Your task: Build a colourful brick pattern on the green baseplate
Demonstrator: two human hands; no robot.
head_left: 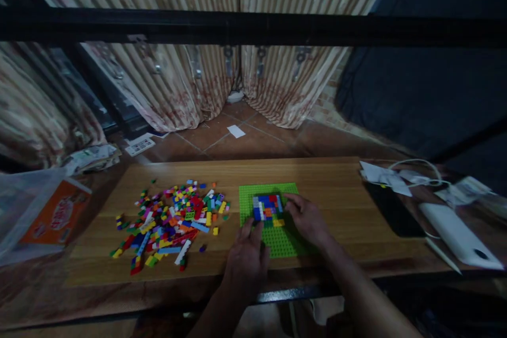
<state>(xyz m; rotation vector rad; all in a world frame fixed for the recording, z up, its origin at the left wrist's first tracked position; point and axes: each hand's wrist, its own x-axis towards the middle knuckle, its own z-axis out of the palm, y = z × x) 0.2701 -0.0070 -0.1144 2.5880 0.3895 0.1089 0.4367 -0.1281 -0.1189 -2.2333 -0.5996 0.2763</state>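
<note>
A green baseplate lies on the wooden table, carrying a small block of blue, red, white, orange and yellow bricks. My left hand rests on the plate's near left corner, fingertips touching the left edge of the brick block. My right hand lies on the plate's right side, its fingers against the block's right edge. Whether either hand pinches a loose brick is hidden. A spread pile of several loose coloured bricks lies to the left of the plate.
A black phone, a white power bank with a white cable and crumpled paper sit at the table's right end. A clear plastic bag with an orange box lies at the left. Curtains hang behind.
</note>
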